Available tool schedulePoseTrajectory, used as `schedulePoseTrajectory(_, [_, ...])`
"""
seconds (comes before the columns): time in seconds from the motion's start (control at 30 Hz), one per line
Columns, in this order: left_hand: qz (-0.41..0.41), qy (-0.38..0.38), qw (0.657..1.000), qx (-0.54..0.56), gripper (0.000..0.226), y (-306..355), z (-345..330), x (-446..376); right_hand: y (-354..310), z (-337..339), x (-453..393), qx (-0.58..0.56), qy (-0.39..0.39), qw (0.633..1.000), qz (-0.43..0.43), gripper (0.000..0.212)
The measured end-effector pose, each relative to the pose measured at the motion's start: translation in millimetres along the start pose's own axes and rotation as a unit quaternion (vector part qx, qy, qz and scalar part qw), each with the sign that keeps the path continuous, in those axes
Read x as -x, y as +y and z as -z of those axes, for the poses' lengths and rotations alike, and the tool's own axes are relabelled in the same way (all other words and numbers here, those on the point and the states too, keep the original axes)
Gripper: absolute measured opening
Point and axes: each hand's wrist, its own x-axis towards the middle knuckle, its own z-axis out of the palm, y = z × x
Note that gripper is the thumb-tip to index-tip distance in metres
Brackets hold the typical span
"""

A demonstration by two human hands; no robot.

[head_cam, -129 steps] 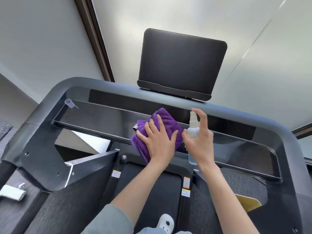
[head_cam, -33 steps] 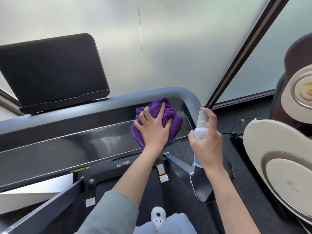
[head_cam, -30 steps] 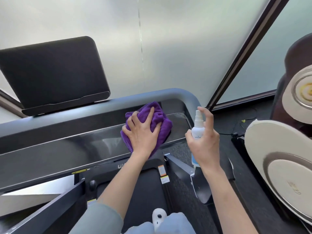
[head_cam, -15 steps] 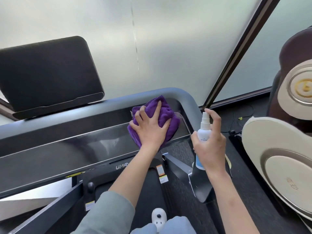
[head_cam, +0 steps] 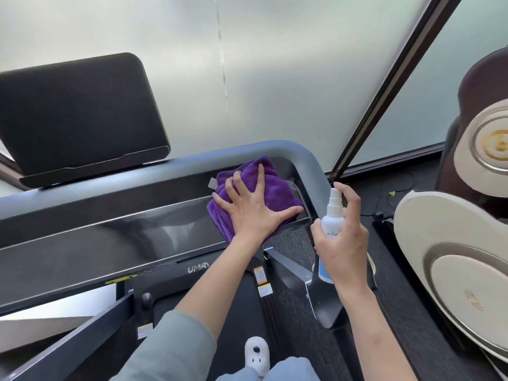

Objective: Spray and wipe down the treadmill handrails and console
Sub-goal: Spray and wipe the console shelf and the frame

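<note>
Left hand [head_cam: 254,213] presses flat on purple cloth [head_cam: 270,189]; right hand [head_cam: 342,240] grips upright spray bottle [head_cam: 333,215], nozzle up.

Handrail [head_cam: 308,160] (curved) hems cloth [head_cam: 272,188] rightward

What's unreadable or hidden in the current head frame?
- Bottle label: print too small; the right hand wraps the body.
- Console under the cloth: covered by the cloth and the left hand.
- Logo: its end is cut off by the left forearm.
- Tablet stand and chair: cropped by the frame edges.
- Warning stickers: too small.
</note>
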Motion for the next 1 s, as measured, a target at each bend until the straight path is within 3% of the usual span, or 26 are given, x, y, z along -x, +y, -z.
schedulePoseTrajectory(0.17, [-0.035, 0.04, 0.999, 0.0, 0.101, -31, -4, 9, -3, -3, 2, 0.002, -0.006, 1.0, -0.004, 0.066])
schedulePoseTrajectory(0.3, [-0.048, 0.025, 0.998, -0.034, 0.093, -7, -5, -2, -5, -2, 5, 0.003, 0.003, 1.0, -0.005, 0.067])
schedulePoseTrajectory(0.47, [-0.094, 0.018, 0.995, 0.001, 0.077, 0, -7, -2, -7, -3, 4, 0.009, -0.002, 1.0, -0.005, 0.067])
schedulePoseTrajectory(0.63, [-0.105, 0.086, 0.991, 0.0, 0.07, -45, -8, 16, -10, -8, 2, -0.001, -0.004, 1.0, -0.003, 0.066])
schedulePoseTrajectory(0.77, [-0.058, 0.038, 0.997, -0.038, 0.075, -5, -9, 9, -6, -9, 3, -0.001, -0.003, 1.0, -0.003, 0.065])
schedulePoseTrajectory(0.87, [-0.079, -0.008, 0.996, -0.041, 0.065, 29, -14, 3, -4, -5, 5, 0.001, -0.003, 1.0, -0.006, 0.065])
schedulePoseTrajectory(1.0, [-0.14, 0.035, 0.99, 0.008, 0.056, 3, -16, 3, -3, -5, 5, 0.003, -0.002, 1.0, -0.016, 0.065])
